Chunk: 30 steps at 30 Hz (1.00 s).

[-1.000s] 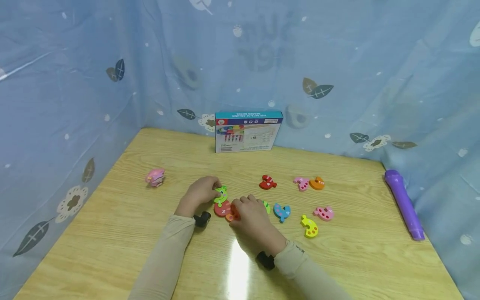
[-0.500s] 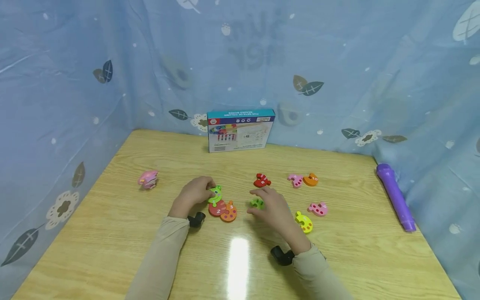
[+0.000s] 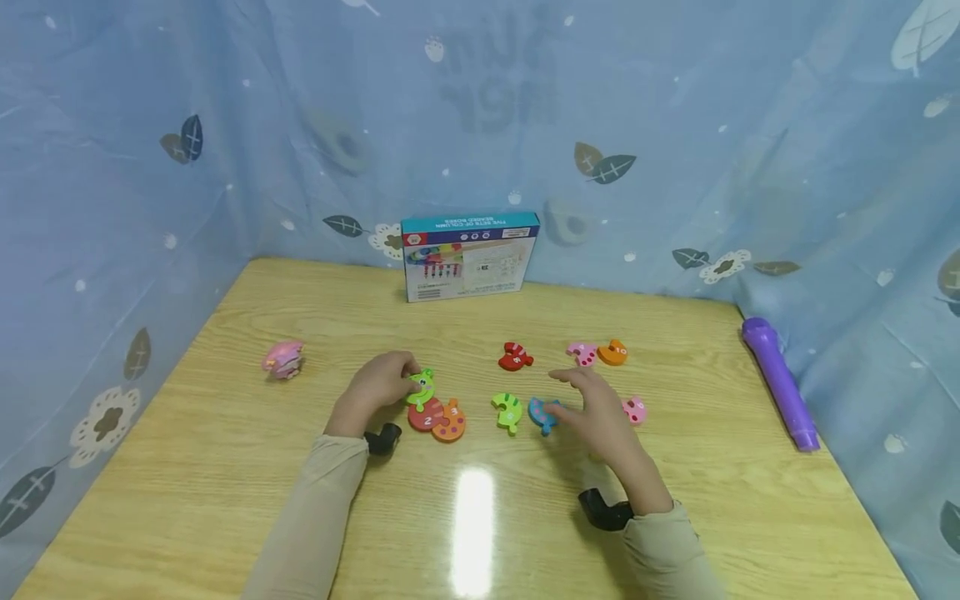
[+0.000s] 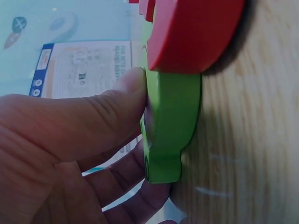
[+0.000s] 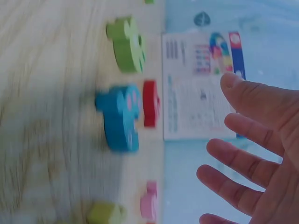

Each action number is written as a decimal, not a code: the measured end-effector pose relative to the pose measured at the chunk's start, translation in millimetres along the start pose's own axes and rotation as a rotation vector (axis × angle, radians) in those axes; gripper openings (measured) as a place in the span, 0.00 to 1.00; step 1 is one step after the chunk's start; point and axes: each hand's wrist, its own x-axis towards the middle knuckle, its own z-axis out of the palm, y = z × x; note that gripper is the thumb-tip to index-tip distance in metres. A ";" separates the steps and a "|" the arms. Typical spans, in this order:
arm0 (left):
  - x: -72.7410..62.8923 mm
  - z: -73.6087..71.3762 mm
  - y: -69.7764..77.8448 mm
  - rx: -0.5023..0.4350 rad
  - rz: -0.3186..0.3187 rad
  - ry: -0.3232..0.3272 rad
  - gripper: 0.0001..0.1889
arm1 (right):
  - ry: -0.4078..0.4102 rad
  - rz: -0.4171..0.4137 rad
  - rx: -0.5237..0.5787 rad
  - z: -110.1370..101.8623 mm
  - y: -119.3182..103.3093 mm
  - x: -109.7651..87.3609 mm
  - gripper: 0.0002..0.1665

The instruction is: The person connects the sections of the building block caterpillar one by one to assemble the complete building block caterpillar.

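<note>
My left hand [image 3: 377, 384] pinches the green caterpillar-head puzzle piece [image 3: 422, 385]; in the left wrist view the thumb lies on its face and fingers curl at its edge. That head joins a red piece [image 3: 425, 415] marked 2, which joins an orange dotted piece [image 3: 449, 422] marked 3. My right hand [image 3: 602, 417] hovers with spread fingers, holding nothing, just right of a blue dotted piece [image 3: 542, 414]. Left of the blue one lies a light green striped piece [image 3: 509, 411]. A yellow piece [image 5: 105, 213] is mostly hidden under the right hand in the head view.
Farther back lie a red striped piece [image 3: 515, 357], a pink piece [image 3: 582, 353] and an orange piece [image 3: 612, 352]. Another pink piece [image 3: 634, 409] is beyond my right hand. Around them are a pink toy [image 3: 284, 360], a standing box [image 3: 470, 257] and a purple microphone-shaped stick [image 3: 780, 384].
My right hand has let go of the orange piece marked 3 and moved right, past the light green piece to the blue one. The left hand stays on the green head. The head view has shifted slightly.
</note>
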 end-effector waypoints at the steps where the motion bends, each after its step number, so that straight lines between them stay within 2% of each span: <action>1: 0.0 0.2 0.3 0.001 0.000 0.000 0.12 | 0.008 0.008 0.005 -3.3 3.1 -1.8 0.27; 10: -1.6 -0.2 -3.3 0.003 0.011 -0.005 0.12 | 0.061 0.032 -0.029 -29.1 30.1 -11.2 0.28; 20: 1.3 2.7 1.5 -0.010 0.031 -0.014 0.11 | 0.099 0.082 -0.065 -44.3 55.7 -25.2 0.27; 30: 0.9 1.1 -1.5 -0.012 0.045 -0.007 0.12 | 0.104 0.102 -0.099 -51.5 74.3 -20.5 0.26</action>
